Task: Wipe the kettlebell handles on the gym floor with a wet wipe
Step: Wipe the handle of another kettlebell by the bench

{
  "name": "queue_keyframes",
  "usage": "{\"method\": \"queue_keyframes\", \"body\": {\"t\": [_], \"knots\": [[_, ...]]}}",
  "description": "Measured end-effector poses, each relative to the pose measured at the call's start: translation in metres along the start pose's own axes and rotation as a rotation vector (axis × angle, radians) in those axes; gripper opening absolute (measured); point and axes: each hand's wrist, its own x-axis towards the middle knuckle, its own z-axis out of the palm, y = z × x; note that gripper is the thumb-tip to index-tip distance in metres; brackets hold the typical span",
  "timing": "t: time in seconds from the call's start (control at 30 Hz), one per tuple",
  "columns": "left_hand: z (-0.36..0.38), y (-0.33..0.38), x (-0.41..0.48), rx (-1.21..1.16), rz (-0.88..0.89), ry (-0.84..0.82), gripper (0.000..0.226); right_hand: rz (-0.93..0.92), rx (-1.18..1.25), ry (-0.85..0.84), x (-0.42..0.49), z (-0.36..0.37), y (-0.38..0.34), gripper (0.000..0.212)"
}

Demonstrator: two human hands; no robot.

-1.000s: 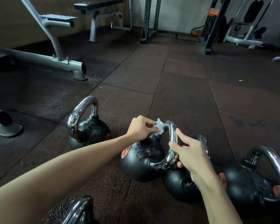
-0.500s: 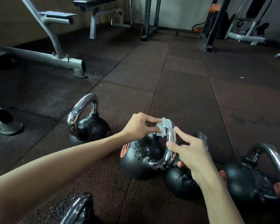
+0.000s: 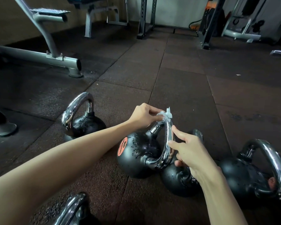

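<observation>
Kettlebells stand on the dark rubber floor (image 3: 177, 88) before us, and we take the middle kettlebell (image 3: 136, 156), black with an orange label, as our mark. It is tipped toward the right, so its chrome handle (image 3: 168, 137) stands up on edge. At the top bend of that handle our left hand (image 3: 144, 116) pinches a bunched white wet wipe (image 3: 166, 114) between thumb and fingertips, pressing it onto the metal. Our right hand (image 3: 190, 153) grips the handle's right side: thumb on the chrome, index finger straight along it, and the other fingers seemingly curled behind, though we see them poorly.

Touching the middle kettlebell on its right, under our right hand, lies a second kettlebell (image 3: 177, 181). Further right is a third kettlebell (image 3: 234, 172) with its handle arching up. Left of the middle kettlebell, a little farther from us and apart from it, a fourth kettlebell (image 3: 86, 124) stands upright, beaded with droplets. Nearer to us and to its left, only the chrome loop of a fifth kettlebell (image 3: 71, 208) shows at the bottom edge. Well beyond the middle kettlebell to the left, a grey bench frame (image 3: 55, 57) rests on the floor.
</observation>
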Motion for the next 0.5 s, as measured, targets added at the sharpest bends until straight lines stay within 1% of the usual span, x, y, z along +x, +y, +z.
{"method": "queue_keyframes", "body": {"t": [0.17, 0.37, 0.5], "knots": [[-0.005, -0.011, -0.021, -0.056, 0.049, -0.012, 0.022, -0.008, 0.018, -0.009, -0.002, 0.005, -0.003, 0.060], [-0.014, -0.004, -0.023, -0.157, -0.022, -0.011, 0.022, -0.006, 0.018, -0.005, 0.005, 0.011, -0.007, 0.059], [-0.016, -0.005, -0.042, -0.099, 0.013, -0.042, 0.026, 0.002, 0.009, 0.000, 0.005, 0.010, -0.011, 0.059]]}}
